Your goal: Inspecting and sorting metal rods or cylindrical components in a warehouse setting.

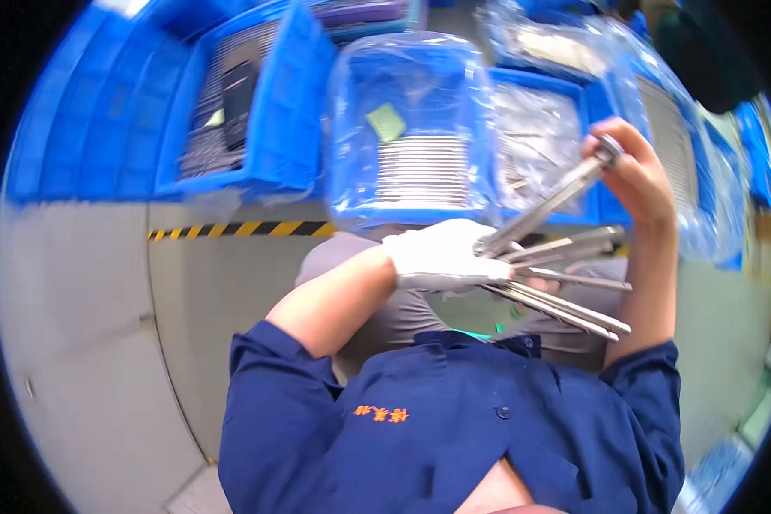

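Note:
My left hand (441, 255), in a white glove, is closed around one end of several slim metal bars (565, 310) that fan out to the right above my lap. One longer metal bar (544, 210) slants up from the left hand to my bare right hand (636, 176). The right hand's fingers close around its rounded upper end. Motion blur hides the bars' finer shape, and the glove covers their near ends. Just beyond the hands stands a blue bin (407, 214) lined with clear plastic, holding a neat row of metal bars (421, 171) and a pale green paper slip (386, 122).
A tilted blue crate (295, 111) at the left holds metal parts and a black flat object (240, 103). Right of the middle bin, another blue bin (591, 206) contains parts in clear plastic. Yellow-and-black tape (240, 230) edges the bench. My legs are below the hands.

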`<state>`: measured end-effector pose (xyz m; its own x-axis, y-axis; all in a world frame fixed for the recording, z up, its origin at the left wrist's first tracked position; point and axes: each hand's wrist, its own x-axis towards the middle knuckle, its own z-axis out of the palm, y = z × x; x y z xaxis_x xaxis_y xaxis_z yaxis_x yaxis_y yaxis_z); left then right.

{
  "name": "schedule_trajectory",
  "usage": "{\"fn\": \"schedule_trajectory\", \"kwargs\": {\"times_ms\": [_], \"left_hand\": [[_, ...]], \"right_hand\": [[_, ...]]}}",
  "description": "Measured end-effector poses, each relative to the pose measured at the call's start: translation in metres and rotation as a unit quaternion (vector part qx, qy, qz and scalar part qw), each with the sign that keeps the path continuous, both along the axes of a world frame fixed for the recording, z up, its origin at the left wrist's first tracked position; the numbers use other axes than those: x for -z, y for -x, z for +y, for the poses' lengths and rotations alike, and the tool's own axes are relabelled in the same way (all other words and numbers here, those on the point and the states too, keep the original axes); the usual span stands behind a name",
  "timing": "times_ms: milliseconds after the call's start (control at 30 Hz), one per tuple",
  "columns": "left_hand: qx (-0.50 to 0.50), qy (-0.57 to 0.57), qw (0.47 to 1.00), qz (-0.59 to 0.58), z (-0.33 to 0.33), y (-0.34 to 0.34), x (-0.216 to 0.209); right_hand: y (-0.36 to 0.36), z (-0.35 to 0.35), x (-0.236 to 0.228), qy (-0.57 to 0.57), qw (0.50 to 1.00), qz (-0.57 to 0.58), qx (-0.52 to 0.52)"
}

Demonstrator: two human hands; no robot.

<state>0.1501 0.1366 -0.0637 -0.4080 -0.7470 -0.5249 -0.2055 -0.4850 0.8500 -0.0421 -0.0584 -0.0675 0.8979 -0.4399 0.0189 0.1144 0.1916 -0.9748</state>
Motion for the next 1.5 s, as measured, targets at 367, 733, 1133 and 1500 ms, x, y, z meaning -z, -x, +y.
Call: {"fn": "schedule_trajectory", "kwargs": {"times_ms": [367, 733, 1133, 1500], "left_hand": [[0.015, 0.077, 0.997, 0.021, 0.010, -0.004, 0.007], [0.015, 0.053, 0.998, -0.002, 0.009, -0.005, 0.009], [-0.339, -0.115, 0.881, 0.310, -0.002, -0.005, 0.035], [-0.180, -0.198, 0.937, 0.224, -0.002, 0.000, 0.058]], "right_hand": [[0.000, 0.004, -0.008, 0.084, 0.995, 0.054, 0.018], [-0.010, 0.012, -0.005, 0.058, 0.998, 0.023, -0.005], [-0.016, -0.002, 0.028, -0.073, 0.976, 0.099, 0.181], [-0.070, 0.101, 0.053, 0.709, 0.694, 0.100, 0.071]]}}
